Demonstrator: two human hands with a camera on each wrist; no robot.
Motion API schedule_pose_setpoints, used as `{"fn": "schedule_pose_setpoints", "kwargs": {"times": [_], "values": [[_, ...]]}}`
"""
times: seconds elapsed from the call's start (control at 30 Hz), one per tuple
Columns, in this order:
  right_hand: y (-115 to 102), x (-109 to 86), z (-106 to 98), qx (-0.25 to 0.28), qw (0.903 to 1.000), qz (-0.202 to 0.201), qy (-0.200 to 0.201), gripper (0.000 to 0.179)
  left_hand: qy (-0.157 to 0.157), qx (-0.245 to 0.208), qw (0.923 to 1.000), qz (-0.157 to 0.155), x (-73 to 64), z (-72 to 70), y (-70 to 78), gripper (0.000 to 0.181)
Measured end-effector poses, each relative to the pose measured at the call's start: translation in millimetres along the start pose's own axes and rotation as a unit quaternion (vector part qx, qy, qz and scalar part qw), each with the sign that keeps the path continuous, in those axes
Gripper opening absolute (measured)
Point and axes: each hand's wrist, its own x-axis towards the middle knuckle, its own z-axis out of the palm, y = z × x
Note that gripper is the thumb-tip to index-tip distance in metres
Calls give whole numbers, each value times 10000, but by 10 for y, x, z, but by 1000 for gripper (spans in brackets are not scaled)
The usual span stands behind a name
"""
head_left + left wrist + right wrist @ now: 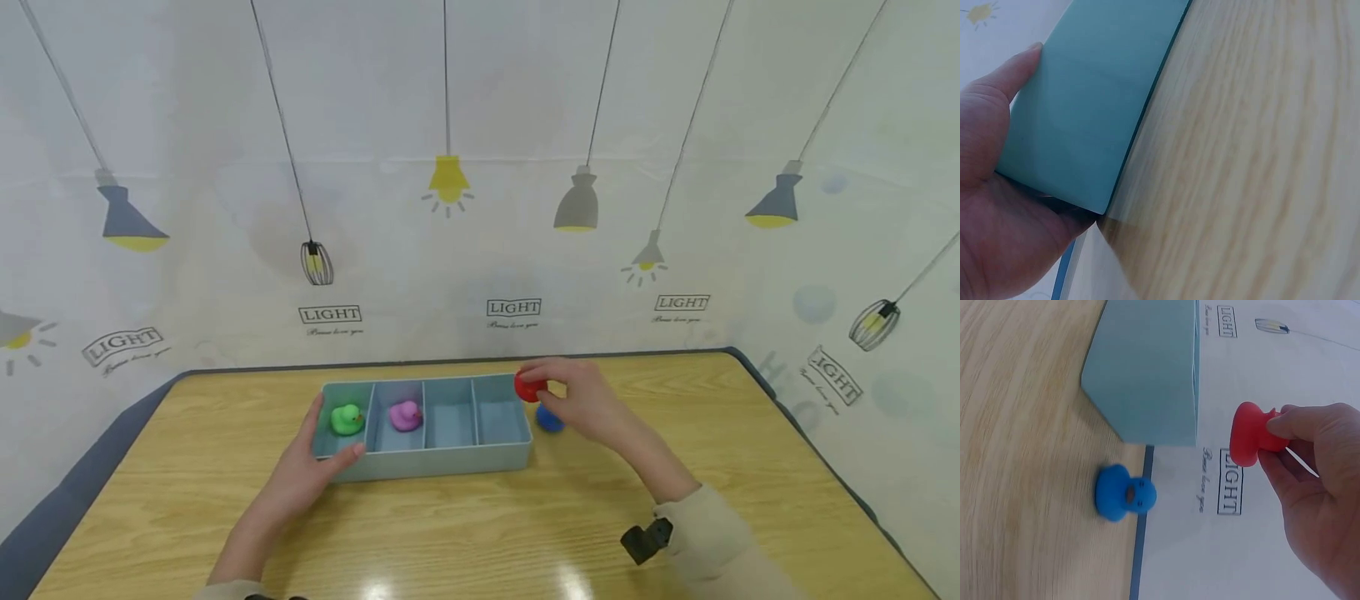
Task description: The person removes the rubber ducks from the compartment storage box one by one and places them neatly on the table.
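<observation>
The red duck [530, 387] is in the air by the right end of the tray [435, 461], above rim level, apart from the wall in the right wrist view. The right hand [581, 400] pinches it by the upper part between thumb and fingers, probably to leave its base free below. The left hand [303, 471] grips the tray's near left corner, thumb at the front rim and fingers along the end wall, which likely steadies it. The tray has 4 compartments; the green duck [347, 420] sits in the 1st from the left, the pink duck [405, 416] in the 2nd, each kept apart by a divider. The blue duck [550, 418] stands on the counter [420, 542], just beside the tray's right end, within easy reach. Both forearms slant inward from the near side, the right hand raised.
</observation>
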Motion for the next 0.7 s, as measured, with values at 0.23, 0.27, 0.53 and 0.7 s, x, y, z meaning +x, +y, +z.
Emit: {"fn": "schedule_pose_setpoints", "kwargs": {"times": [0.23, 0.27, 0.53, 0.7], "values": [[171, -166, -170, -20, 9994, 308, -156, 29, 10, 42, 10000, -2, -3, -7, 22, 113], [201, -190, -187, -13, 9993, 346, -166, 29, 1, 31, 10000, -16, -2, -7, 23, 113], [444, -356, -255, 42, 9964, 812, -221, 30, -4, -2, 10000, -75, 0, -6, 3, 113], [583, -424, -257, -23, 9928, 1148, -345, 29, -16, -53, 10000, -42, 9, -2, -10, 114]]}}
